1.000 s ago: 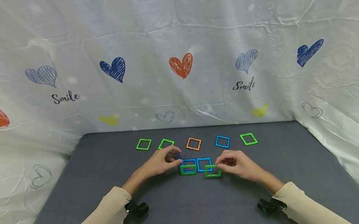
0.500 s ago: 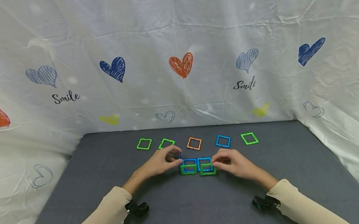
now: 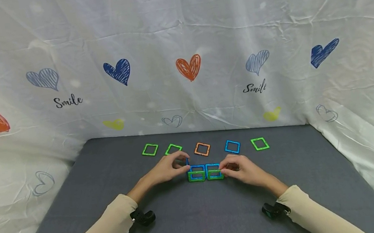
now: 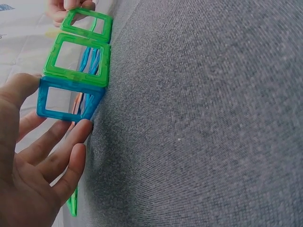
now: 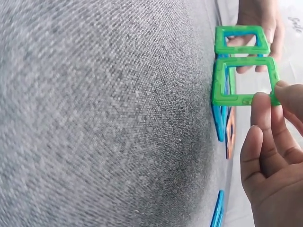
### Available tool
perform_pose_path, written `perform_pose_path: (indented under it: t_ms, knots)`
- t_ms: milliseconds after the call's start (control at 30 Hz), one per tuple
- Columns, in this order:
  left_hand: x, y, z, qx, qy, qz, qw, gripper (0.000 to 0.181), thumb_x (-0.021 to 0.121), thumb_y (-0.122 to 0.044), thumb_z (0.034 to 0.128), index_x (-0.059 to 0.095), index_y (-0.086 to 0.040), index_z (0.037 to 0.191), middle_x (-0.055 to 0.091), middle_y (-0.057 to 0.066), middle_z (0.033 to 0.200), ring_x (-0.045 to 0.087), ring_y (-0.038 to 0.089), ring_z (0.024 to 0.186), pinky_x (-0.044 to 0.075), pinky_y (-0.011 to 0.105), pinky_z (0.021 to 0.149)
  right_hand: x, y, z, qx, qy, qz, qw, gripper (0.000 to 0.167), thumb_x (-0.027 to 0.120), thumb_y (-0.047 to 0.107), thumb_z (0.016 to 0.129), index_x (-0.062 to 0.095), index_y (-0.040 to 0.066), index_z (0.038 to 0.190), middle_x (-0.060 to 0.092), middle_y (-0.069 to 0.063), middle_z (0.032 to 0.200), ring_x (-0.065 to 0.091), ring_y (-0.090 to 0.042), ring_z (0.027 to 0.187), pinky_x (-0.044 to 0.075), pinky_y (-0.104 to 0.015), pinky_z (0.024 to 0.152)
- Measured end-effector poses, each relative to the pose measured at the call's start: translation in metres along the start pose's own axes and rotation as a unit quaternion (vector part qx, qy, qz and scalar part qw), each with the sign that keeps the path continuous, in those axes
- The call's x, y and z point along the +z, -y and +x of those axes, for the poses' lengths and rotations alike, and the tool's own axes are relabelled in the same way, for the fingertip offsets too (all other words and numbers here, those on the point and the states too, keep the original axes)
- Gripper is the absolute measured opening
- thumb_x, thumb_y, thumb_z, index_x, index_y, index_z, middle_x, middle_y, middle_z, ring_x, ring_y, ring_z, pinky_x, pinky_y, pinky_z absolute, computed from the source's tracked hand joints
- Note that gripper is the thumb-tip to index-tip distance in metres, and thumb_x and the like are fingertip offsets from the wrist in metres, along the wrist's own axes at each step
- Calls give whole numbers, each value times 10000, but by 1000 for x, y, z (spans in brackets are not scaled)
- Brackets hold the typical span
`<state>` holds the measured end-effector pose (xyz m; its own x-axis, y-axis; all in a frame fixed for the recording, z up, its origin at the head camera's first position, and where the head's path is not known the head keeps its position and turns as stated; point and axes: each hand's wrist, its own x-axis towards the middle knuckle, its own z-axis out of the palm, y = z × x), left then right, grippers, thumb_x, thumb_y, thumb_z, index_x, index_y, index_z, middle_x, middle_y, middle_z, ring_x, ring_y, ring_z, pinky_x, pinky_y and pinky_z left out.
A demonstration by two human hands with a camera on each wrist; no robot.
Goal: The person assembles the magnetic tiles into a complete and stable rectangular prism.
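The left hand pinches an upright blue square plastic frame; a green square plastic frame stands against it beside those fingers. The right hand pinches another green square plastic frame at its corner, fingers above the grey counter.

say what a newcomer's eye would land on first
Likely the grey table, where the left hand pinches an upright blue square and the right hand an upright green square. Behind, five flat squares lie in a row. An orange heart stands out on the backdrop above.
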<state>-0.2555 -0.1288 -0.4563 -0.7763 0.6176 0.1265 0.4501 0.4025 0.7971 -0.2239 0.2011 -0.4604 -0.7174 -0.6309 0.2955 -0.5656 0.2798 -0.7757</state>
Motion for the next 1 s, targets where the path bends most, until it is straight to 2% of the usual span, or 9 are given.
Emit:
perform_pose_path:
  t_ms: [200, 433, 600, 1000]
  knots:
    - [1, 1, 1, -92, -41, -16, 9999, 419, 698, -234, 999, 583, -19, 1339, 619, 144, 1254, 712, 203, 951, 574, 344, 790, 0, 3, 1, 165, 17, 0, 9999, 105, 685, 110, 997, 735, 69, 1080, 646, -11, 980, 674, -187, 809, 558, -318, 682]
    - [2, 1, 0, -204, -79, 20, 9998, 421, 694, -241, 1002, 582, -28, 1346, 615, 143, 1261, 712, 194, 938, 573, 339, 774, 0, 3, 2, 222, 91, 126, 9996, 106, 675, 89, 1001, 731, 64, 1087, 641, -80, 995, 682, -189, 821, 567, -330, 692]
    - [2, 0, 0, -207, -103, 17, 9997, 418, 689, -235, 1005, 579, -22, 1348, 605, 155, 1277, 709, 204, 939, 571, 345, 782, 0, 0, 3, 192, 81, 119, 9997, 104, 681, 88, 996, 735, 72, 1084, 643, -66, 990, 682, -187, 810, 564, -324, 686]
    - [4, 0, -1, -192, -84, -88, 9997, 424, 679, -232, 1012, 570, -4, 1351, 590, 186, 1292, 713, 189, 910, 571, 350, 763, 3, 1, 5, -4, 152, 303, 9994, 132, 674, 21, 984, 722, 40, 1105, 639, -109, 987, 687, -296, 792, 563, -334, 663]
